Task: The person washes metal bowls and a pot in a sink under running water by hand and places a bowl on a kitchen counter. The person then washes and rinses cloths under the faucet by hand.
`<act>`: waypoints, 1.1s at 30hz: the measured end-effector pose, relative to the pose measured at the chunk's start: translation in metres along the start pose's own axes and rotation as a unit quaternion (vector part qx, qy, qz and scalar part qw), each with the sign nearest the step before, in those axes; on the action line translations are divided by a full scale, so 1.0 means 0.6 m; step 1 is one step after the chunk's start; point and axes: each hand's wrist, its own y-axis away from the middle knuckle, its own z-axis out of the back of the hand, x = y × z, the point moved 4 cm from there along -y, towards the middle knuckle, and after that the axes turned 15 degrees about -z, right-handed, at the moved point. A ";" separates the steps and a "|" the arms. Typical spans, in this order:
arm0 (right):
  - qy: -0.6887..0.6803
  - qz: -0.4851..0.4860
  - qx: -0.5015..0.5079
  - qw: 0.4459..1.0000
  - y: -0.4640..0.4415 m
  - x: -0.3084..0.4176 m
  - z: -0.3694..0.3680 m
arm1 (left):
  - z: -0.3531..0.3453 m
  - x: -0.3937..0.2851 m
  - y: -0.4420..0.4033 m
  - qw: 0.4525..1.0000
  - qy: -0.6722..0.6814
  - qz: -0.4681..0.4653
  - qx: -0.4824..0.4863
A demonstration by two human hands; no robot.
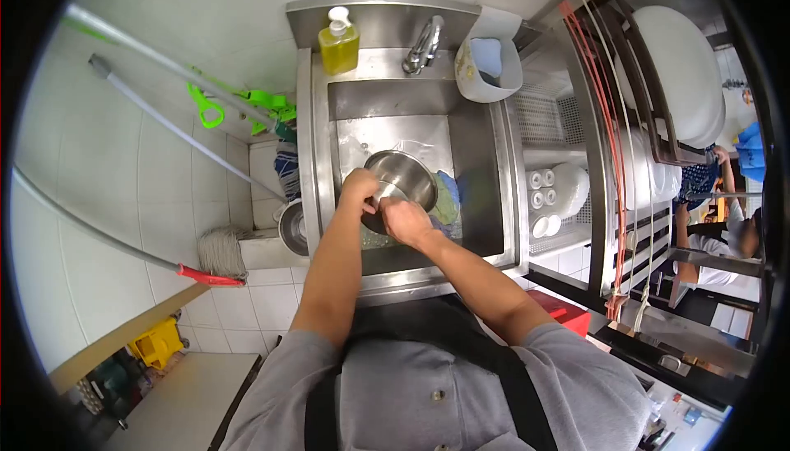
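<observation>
A round stainless steel pot (409, 173) sits tilted in the metal sink (354, 99). At its left rim is my left hand (360, 190), with fingers curled over the edge. My right hand (405, 220) is closed at the near side of the pot, its fingertips close to my left hand. A shiny strip of metal shows between the two hands; whatever the right fingers hold is hidden. Right of the pot, a green and blue cloth (446, 202) lies on the sink floor.
Behind the sink stand a yellow soap bottle (339, 44), a faucet (424, 44) and a white container (489, 68) holding a blue sponge. Racks with white dishes (568, 190) are on the right. Mop handles (169, 113) lean at left. A person (720, 258) is visible beyond the rack.
</observation>
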 end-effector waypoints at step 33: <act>-0.146 -0.166 0.068 0.973 -0.277 -0.102 -0.008 | 0.028 -0.146 0.115 0.905 -0.008 -0.262 -0.335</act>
